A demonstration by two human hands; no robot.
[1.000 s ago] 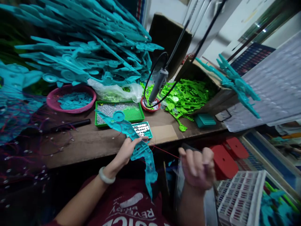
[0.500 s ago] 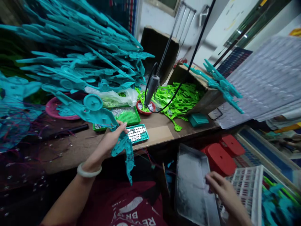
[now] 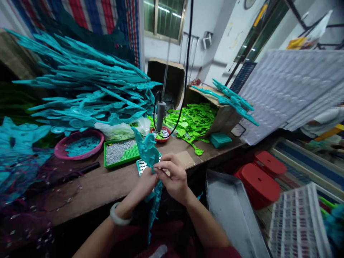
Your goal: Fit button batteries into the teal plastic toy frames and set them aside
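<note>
A long teal plastic part [image 3: 148,148] stands nearly upright in front of me, its lower end hanging below the bench edge. My left hand [image 3: 146,182], with a pale bangle at the wrist, is closed around its middle. Against the same spot my right hand [image 3: 174,176] is pinched, fingertips touching or almost touching the part. Whatever sits between those fingertips is too small to make out. Just behind the hands lies a small teal tray [image 3: 140,167] of round silver discs, partly hidden by the part.
On the bench are a green tray [image 3: 118,154] of small metal pieces, a pink basket [image 3: 77,154], a hanging grey power screwdriver [image 3: 160,116], and heaped bright-green parts [image 3: 196,120]. Teal parts [image 3: 94,82] pile up at left. A metal tray [image 3: 231,204] and red stools [image 3: 259,186] stand right.
My right hand has come from the metal tray to the teal part. The part has been turned more upright and brought toward the middle. The view has shifted too.
</note>
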